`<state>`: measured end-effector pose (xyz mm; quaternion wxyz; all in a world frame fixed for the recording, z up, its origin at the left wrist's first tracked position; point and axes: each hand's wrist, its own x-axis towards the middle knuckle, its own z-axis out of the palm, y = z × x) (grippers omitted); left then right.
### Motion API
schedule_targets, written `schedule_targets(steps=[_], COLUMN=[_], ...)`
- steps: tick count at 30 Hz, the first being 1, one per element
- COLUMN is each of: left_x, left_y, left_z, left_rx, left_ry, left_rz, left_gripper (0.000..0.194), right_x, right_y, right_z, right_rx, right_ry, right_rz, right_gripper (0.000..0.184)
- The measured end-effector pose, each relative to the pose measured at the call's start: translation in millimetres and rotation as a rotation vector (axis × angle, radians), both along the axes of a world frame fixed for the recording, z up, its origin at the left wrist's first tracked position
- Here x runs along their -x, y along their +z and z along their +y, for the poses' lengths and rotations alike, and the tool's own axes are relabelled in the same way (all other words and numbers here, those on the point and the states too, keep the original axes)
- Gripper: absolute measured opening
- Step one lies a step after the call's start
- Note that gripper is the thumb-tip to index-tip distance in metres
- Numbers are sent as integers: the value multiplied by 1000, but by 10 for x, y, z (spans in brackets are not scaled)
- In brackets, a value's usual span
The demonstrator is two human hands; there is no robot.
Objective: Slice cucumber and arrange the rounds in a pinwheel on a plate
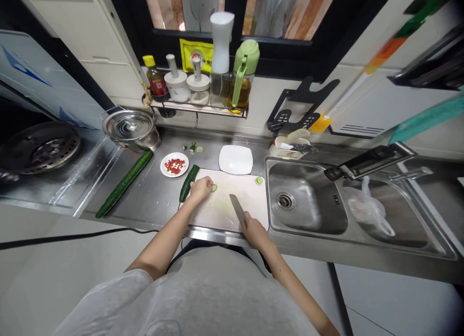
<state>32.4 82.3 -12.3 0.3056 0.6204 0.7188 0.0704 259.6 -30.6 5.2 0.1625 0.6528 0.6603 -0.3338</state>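
Observation:
My left hand [200, 187] is closed around the cut end of a cucumber [188, 182] lying at the left edge of the white cutting board [250, 200]. A thin slice [214, 187] lies just right of my fingers. My right hand [254, 229] grips the handle of a kitchen knife [237, 208] whose blade points away from me over the board's middle, apart from the cucumber. Another cucumber slice [258, 180] rests near the board's far right corner.
A whole long cucumber [124, 183] lies on the steel counter at left, by a lidded pot [131, 128]. A small dish of red chopped bits [174, 164], an empty white plate [235, 159] and cucumber ends [193, 147] sit behind the board. The sink [308, 200] is at right.

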Motion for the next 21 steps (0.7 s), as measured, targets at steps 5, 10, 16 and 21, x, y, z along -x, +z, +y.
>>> schedule_targets(steps=[5,10,16,21], left_x=[-99,-194,-228,-220], left_y=[-4,-115,-215,-248], left_z=[-237,-352,-372,-383], left_rx=[95,133,91,77], left_ry=[-91,-140,-182,-204], left_rz=[-41,4,135,187], left_gripper=[14,16,23,19], right_x=[12,7,-11,-26], right_y=[17,-5,-67,-96], right_z=[4,4,-7,-15], right_rx=[6,-10,-25,-44], right_ry=[-20,-8,-9,6], right_rz=[-4,-3,8,8], right_gripper=[26,25,22,23])
